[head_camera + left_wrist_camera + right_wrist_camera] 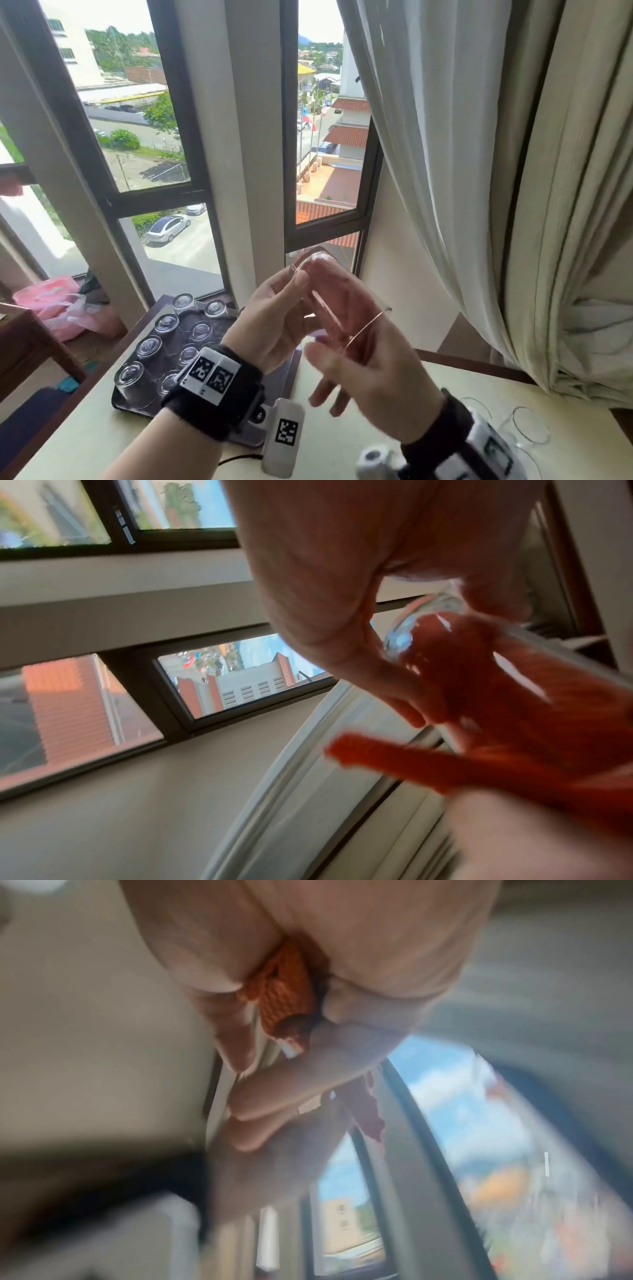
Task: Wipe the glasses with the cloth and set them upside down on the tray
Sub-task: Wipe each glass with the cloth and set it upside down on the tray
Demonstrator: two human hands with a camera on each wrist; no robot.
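My left hand holds a clear glass tilted in the air in front of the window, thumb and fingers round its body. An orange cloth is stuffed inside the glass. My right hand is at the glass's mouth, blurred, and grips the cloth. In the left wrist view the glass base and the cloth show under my left hand. The right wrist view has the cloth pinched in my right hand. A dark tray at lower left carries several upside-down glasses.
More clear glasses stand upright on the cream table at the right. A white marker block lies near the tray. A pale curtain hangs to the right. A pink bag lies by the window.
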